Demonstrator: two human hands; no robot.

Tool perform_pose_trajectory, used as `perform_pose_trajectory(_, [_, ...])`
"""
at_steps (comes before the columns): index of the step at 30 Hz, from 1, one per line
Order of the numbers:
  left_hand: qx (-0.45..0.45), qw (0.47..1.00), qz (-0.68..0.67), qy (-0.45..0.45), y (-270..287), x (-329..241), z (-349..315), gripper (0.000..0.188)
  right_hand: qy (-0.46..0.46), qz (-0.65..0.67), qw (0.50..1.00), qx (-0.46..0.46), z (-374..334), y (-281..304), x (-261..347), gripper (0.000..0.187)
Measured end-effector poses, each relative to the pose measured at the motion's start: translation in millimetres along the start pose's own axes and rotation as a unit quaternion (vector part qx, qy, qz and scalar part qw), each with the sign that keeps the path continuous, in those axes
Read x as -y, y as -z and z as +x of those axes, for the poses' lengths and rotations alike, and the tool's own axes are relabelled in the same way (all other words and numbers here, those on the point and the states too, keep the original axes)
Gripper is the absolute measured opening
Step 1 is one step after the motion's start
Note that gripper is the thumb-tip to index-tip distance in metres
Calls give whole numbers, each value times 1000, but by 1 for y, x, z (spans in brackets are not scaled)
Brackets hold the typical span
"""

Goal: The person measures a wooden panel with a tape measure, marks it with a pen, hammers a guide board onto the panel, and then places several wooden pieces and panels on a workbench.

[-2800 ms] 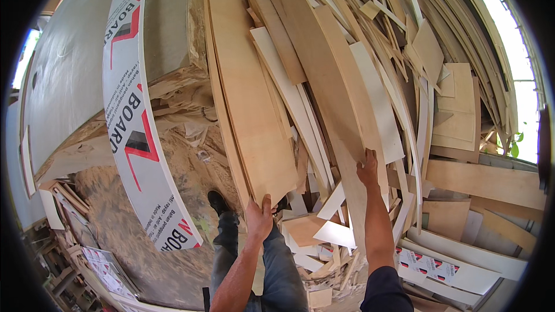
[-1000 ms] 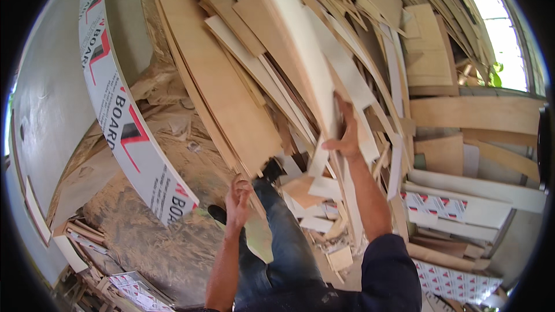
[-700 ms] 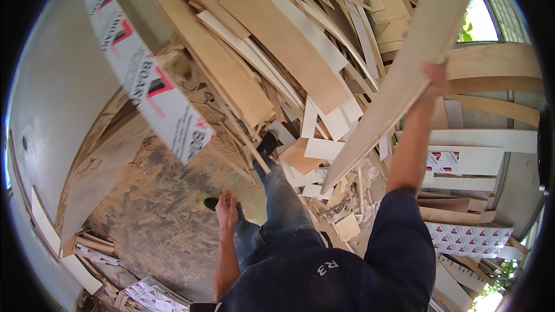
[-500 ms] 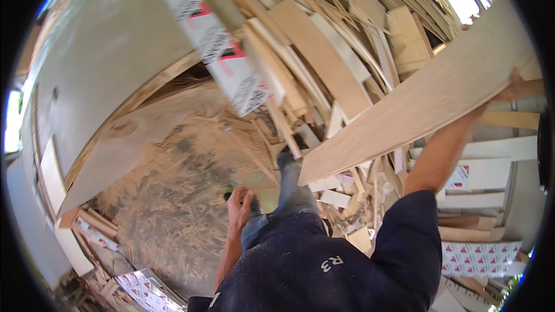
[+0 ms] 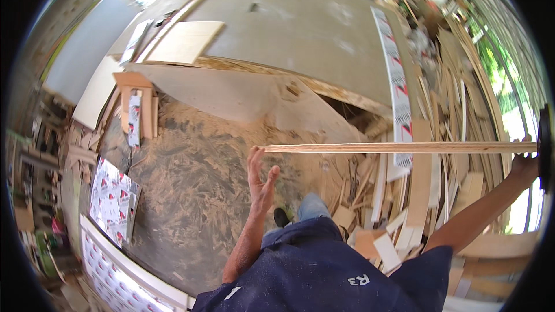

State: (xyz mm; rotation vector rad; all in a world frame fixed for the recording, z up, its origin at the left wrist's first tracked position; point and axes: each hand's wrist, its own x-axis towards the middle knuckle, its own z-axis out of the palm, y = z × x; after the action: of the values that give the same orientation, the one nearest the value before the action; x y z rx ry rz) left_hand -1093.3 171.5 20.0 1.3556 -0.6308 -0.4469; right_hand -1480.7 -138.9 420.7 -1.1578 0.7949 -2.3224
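Observation:
A long wooden board point(image 5: 393, 148) is held level across in front of me, its narrow layered edge facing up. Toward the right rim of the view, my right hand point(image 5: 524, 163) grips the board near its far right end. My left hand point(image 5: 262, 182) is raised at the other end, thumb and fingers spread apart. Its fingertips are at the board's left tip; whether they touch it is hard to tell. Below the board, my jeans and one dark shoe point(image 5: 281, 217) show on the sawdust-covered floor point(image 5: 191, 196).
Ahead stands a large grey-topped table point(image 5: 312, 29), with a pale panel point(image 5: 185, 42) and a printed strip point(image 5: 394, 81) on it. Wood offcuts point(image 5: 416, 196) heap up at the right. At the left lie a printed sheet piece point(image 5: 113, 199) and a brown box-like wooden piece point(image 5: 137, 110).
I have turned left, so the table now lies ahead. The board has swung from a tilted, broad-face view to level and edge-on. My left hand has risen to its near end.

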Motion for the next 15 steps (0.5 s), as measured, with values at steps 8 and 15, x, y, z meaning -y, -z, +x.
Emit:
perform_pose_trajectory(8, [-282, 921, 252, -90, 145, 9, 129, 61, -288, 22, 957, 24, -116, -71, -108, 89])
perform_pose_trajectory(15, [-308, 922, 149, -183, 281, 16, 304, 54, -403, 86, 900, 143, -253, -156, -264, 67])
